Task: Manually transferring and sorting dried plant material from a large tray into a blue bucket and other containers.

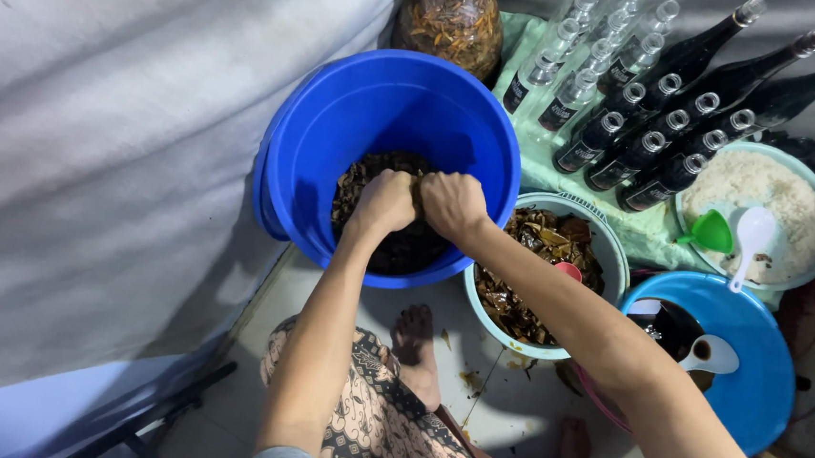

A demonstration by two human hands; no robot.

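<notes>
Dark wet herb mash [417, 193] sits bunched between my left hand [385, 202] and right hand [453, 204], both grips clenched tight on it, over the blue bucket [299, 145]. I judge I'm mid-squeeze. Just right of my grip waits the teal basin [607, 248]; beyond it, dark bottles [662, 142].

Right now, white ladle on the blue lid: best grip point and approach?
Grip the white ladle by its handle, probably from above: its bowl faces up on the blue lid, and the handle's far end is hard to trace. Both hands are busy in the blue bucket.
</notes>
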